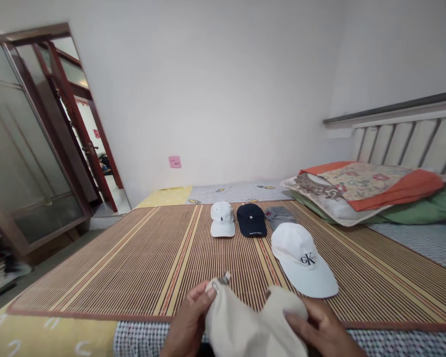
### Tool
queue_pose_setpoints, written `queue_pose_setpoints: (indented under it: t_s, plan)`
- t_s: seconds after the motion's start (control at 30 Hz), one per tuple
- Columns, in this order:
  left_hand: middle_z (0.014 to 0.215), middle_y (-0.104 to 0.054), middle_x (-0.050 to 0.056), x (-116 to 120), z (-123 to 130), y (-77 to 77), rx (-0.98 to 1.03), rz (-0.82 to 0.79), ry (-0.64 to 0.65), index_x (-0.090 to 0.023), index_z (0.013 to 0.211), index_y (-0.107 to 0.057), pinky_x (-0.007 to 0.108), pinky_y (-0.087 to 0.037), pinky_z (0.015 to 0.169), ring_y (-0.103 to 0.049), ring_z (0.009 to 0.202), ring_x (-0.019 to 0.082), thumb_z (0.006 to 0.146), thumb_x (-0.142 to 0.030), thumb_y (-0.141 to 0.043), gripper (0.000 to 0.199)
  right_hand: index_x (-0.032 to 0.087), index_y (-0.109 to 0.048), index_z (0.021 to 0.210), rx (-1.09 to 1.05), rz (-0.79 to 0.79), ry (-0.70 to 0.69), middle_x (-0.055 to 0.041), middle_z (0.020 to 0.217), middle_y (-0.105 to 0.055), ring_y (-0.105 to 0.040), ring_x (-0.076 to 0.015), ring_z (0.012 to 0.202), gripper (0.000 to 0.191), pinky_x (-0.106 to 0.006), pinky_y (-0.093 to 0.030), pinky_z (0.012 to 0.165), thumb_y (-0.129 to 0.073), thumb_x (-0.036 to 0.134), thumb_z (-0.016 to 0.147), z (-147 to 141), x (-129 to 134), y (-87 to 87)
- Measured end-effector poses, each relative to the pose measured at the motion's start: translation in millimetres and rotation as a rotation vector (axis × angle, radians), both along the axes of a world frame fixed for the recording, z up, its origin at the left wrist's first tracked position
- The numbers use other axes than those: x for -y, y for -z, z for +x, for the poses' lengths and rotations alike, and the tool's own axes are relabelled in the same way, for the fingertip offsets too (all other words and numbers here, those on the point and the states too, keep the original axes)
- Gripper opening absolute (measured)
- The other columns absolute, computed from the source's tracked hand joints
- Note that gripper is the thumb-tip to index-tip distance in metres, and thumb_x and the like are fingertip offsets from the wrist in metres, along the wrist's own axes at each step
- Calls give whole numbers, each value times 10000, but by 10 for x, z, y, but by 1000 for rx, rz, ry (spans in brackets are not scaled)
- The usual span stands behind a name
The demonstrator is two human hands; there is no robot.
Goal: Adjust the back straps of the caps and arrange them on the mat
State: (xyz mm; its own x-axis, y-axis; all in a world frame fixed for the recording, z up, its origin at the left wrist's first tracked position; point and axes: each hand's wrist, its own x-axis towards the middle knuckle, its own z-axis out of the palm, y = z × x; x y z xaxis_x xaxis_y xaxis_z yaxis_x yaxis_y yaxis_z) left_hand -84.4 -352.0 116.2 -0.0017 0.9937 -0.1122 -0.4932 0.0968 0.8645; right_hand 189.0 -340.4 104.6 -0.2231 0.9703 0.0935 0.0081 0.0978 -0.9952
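Note:
Between my hands, at the near edge of the mat, is a beige cap with its back strap opening facing away from me. My left hand pinches one end of the strap by a small metal buckle. On the other side my right hand grips the cap's fabric, thumb on top. The lower part of the cap runs out of view. Just beyond my right hand lies a white cap with black "CK" letters, its brim toward me.
Farther back sit a white cap, a navy cap and a grey cap in a row on the striped bamboo mat. Stacked pillows lie at the right by the headboard. A door stands at the left.

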Motion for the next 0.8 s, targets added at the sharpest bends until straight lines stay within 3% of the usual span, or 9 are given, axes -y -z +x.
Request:
queue_pose_setpoints:
  t_s: [0.03, 0.13, 0.23, 0.33, 0.5, 0.57, 0.67, 0.8]
  plan:
    - [763, -704, 31, -113, -11, -70, -77, 65, 9, -139, 837, -773, 241, -472, 701, -611, 714, 143, 752, -399, -893, 299, 159, -851, 1065, 53, 68, -38, -124, 978, -832, -734, -337, 933, 456, -383, -587, 827, -814, 535, 810, 6, -122, -78]
    - [744, -645, 6, -437, -67, -264, -315, 266, 6, -144, 794, -742, 229, -425, 680, -539, 707, 129, 802, -441, -844, 314, 203, -833, 1117, 54, 271, 25, -89, 1033, -830, -731, -313, 964, 393, -371, -582, 868, -772, 488, 854, 29, -454, -261]
    - [717, -584, -12, -709, -118, -316, -472, 387, -21, -158, 781, -710, 240, -397, 650, -490, 678, 130, 836, -495, -792, 351, 205, -825, 1101, 83, 391, 51, -85, 1016, -826, -739, -300, 948, 354, -363, -588, 849, -740, 461, 871, -6, -698, -295]
    - [742, -573, -2, -895, -133, -136, -572, 393, -50, -161, 790, -688, 263, -395, 667, -488, 708, 149, 855, -521, -745, 370, 190, -811, 1073, 141, 406, 57, -92, 1011, -819, -735, -293, 942, 314, -367, -583, 845, -675, 413, 899, -112, -864, -119]
    - [710, -530, -3, -1005, -72, 419, -684, 251, 27, -162, 732, -636, 279, -349, 645, -451, 694, 156, 834, -557, -709, 415, 184, -787, 1011, 333, 284, 60, -100, 981, -804, -722, -298, 948, 297, -395, -559, 887, -569, 323, 864, -246, -1028, 474]
    - [683, -486, -24, -1013, -39, 556, -647, 195, 91, -169, 728, -607, 272, -313, 614, -404, 659, 140, 825, -580, -702, 433, 186, -789, 979, 449, 244, 98, -105, 972, -797, -714, -321, 970, 308, -413, -549, 886, -565, 346, 841, -241, -1042, 617]
    - [664, -459, -47, -1026, -10, 594, -549, 153, 145, -183, 739, -570, 262, -272, 587, -353, 623, 120, 811, -611, -712, 457, 172, -791, 1013, 431, 209, 48, -117, 996, -797, -702, -338, 1001, 372, -419, -543, 893, -593, 453, 871, -204, -1028, 606]
    - [629, -447, -64, -1071, -16, 479, -492, 151, 177, -189, 721, -549, 257, -230, 566, -316, 589, 102, 782, -633, -753, 492, 172, -772, 990, 321, 191, -49, -95, 945, -790, -698, -300, 932, 370, -373, -541, 814, -615, 498, 912, -224, -1074, 436]
